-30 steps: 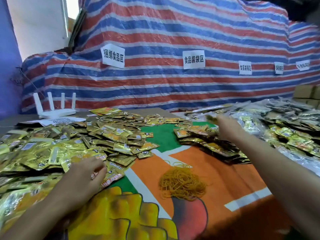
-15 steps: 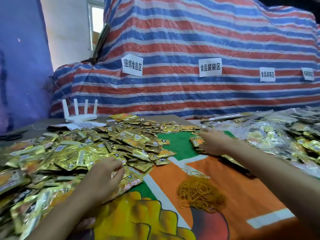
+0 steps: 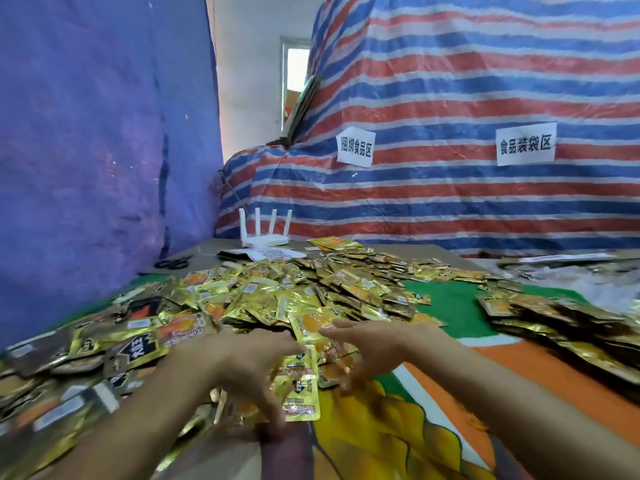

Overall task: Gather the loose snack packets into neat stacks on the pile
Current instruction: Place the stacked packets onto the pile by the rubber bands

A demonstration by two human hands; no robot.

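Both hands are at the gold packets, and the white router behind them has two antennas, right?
Not quite: the head view shows the router has four antennas, not two. The left hand and right hand are indeed at the gold packets, with the router behind them.
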